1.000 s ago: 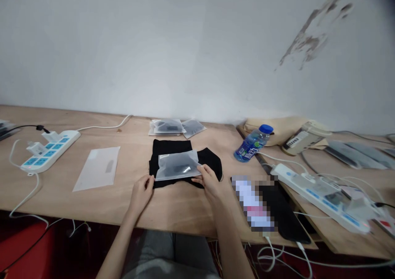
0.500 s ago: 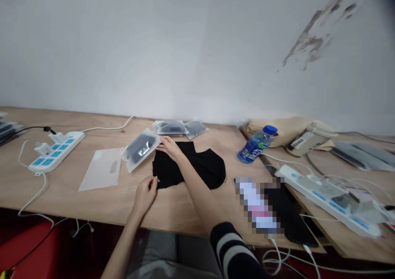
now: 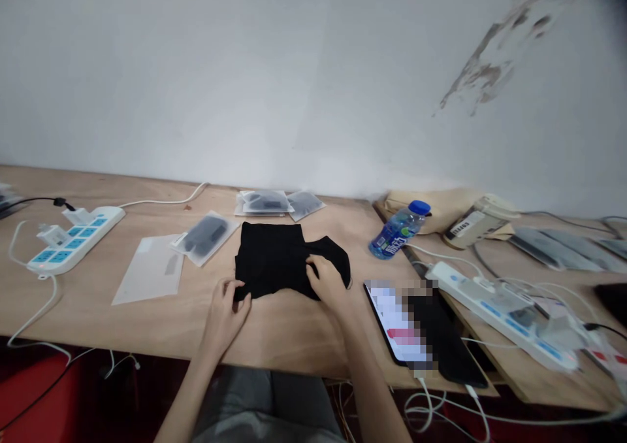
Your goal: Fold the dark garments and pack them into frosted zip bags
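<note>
A black cloth piece (image 3: 274,260) lies flat on the table in front of me, its right end rounded. My left hand (image 3: 226,309) is at its lower left corner, with the fingers and thumb bent round the edge. On the right half rests my right hand (image 3: 327,281), bare fingertips touching the cloth and a gap between thumb and forefinger. Left of the cloth lies a frosted bag with something dark inside (image 3: 208,237). Beside that bag is a flat, pale frosted bag (image 3: 149,270).
More filled frosted bags (image 3: 264,202) lie near the wall. A white power strip (image 3: 78,240) is at left, another (image 3: 499,312) at right. A blue-capped bottle (image 3: 399,230), a coffee cup (image 3: 477,222) and a phone (image 3: 396,325) with cables stand or lie to the right.
My right hand has let go of the filled frosted bag, which now lies on the table, and has come back to the right onto the cloth. My left hand stays at the corner.
</note>
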Demonstrator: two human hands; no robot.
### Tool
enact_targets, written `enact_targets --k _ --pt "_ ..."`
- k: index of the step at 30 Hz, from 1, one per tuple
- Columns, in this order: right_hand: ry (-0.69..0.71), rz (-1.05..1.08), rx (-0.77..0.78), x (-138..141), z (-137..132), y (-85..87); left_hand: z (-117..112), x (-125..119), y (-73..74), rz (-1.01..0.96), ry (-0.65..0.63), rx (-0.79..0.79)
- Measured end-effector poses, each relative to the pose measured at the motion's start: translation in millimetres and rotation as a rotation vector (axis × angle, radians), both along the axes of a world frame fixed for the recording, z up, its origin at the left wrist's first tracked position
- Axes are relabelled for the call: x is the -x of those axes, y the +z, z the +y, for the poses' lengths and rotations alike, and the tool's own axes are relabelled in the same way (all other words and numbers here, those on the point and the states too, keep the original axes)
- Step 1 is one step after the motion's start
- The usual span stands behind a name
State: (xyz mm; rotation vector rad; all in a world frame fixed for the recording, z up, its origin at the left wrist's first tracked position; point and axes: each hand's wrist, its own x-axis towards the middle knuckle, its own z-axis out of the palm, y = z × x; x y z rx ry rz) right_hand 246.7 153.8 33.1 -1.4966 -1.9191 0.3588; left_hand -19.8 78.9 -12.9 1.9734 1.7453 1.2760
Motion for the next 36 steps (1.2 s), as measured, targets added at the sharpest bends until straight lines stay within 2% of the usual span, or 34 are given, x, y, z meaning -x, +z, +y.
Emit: enact_targets --k 2,5,10,13,16,22,25,27,29,33,36 --pt "-0.075 -0.142 -0.049 -23 -26 -8.5 -8 2 -3.2 0.073 -0.032 -0.04" --pt "-0.077 -0.237 -0.058 -43 -56 -23.6 -15 10 -4.9 0.14 -0.076 -0.01" --pt "-0.04 -0.24 -0.061 -54 -72 -40.3 -7 29 -0.5 0.177 -0.082 0.042" --pt "-0.043 -0.204 -0.111 -54 -73 -39.6 -3 39 1.4 0.197 -0.071 0.048" --pt "-0.05 -0.211 -0.184 -50 -79 -33.0 -9 46 2.6 0.155 -0.09 0.037" --pt "-0.164 -0.248 -0.341 -47 -110 -26.4 -51 51 7.3 -0.164 -0.079 0.106" --pt "-0.268 -0.262 -0.252 -47 -118 -19.7 -56 49 13.0 -0.287 0.007 0.139" --pt "-0.309 -0.256 -0.152 -46 -111 -10.4 -43 47 18.8 -0.319 0.071 0.118" --pt "-0.302 -0.258 -0.102 -44 -90 0.6 -18 45 25.9 -0.321 0.09 0.084" --pt "-0.257 -0.283 -0.063 -41 -22 18.4 46 48 40.9 -0.2 0.024 0.065" --pt "-0.162 -0.364 -0.001 -36 19 26.0 80 50 49.5 -0.033 0.068 0.087"
